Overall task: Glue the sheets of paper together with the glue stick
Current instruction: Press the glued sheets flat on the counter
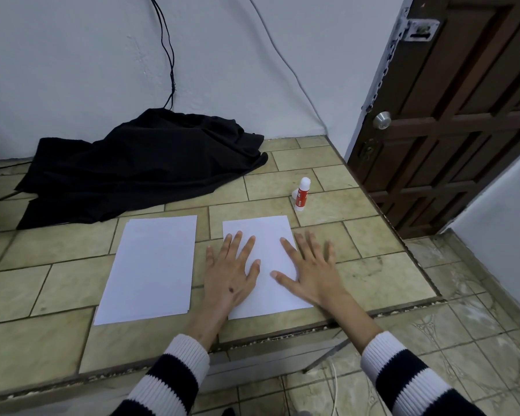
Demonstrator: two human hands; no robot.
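Two lots of white paper lie side by side on the tiled tabletop [57, 283]. The left stack [150, 265] shows a second edge beneath it. The right sheet [266, 235] has both my hands flat on it. My left hand [233, 271] presses its left edge with fingers spread, and my right hand [309, 271] presses its right edge, fingers partly off the paper. A red and white glue stick [301, 195] stands upright with its cap on, behind the right sheet and apart from both hands. A small white piece lies beside its base.
A crumpled black cloth [144, 163] covers the back left of the table, with black cables running up the wall. The table's right edge [403, 235] drops to a tiled floor beside a brown door [451, 115]. White cables hang below the front edge.
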